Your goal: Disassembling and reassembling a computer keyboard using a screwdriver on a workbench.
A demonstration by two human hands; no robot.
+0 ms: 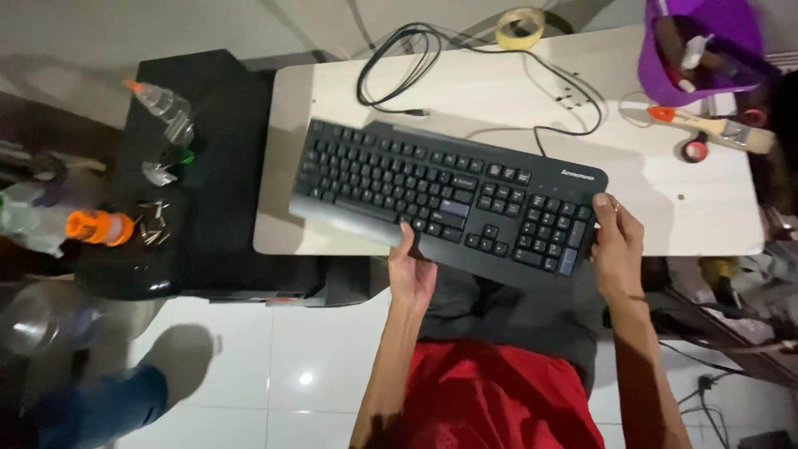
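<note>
Two hands grip one black keyboard (449, 199), seen from your head camera looking down. Your left hand (411, 270) closes on the near long edge, about midway along, just below the wrist rest, with the thumb lying up over the lowest key row. Your right hand (617, 245) closes on the right short end beside the number pad, its fingertips (600, 201) curled over the top corner. Neither hand is spread open; each has hold of the keyboard and nothing else.

The keyboard lies on the white counter (665, 199), its long axis running from upper left to lower right, tilted against the counter's front edge. Its right near corner overhangs that edge, above your lap and the red shorts (499, 399). It therefore sits directly ahead of both hands, stretching away to your left; the far left end is well apart from either hand, so the left hand is the nearer one to it. Whether the keyboard rests fully on the counter or is partly lifted cannot be told.

Its black cable (399, 62) loops behind it on the counter, near a roll of tape (519, 27). A purple tub (698, 50) and a paintbrush (715, 126) lie at the far right. To the left, a black stand (224, 166) carries clear bottles (166, 108) and an orange-capped container (100, 226).
</note>
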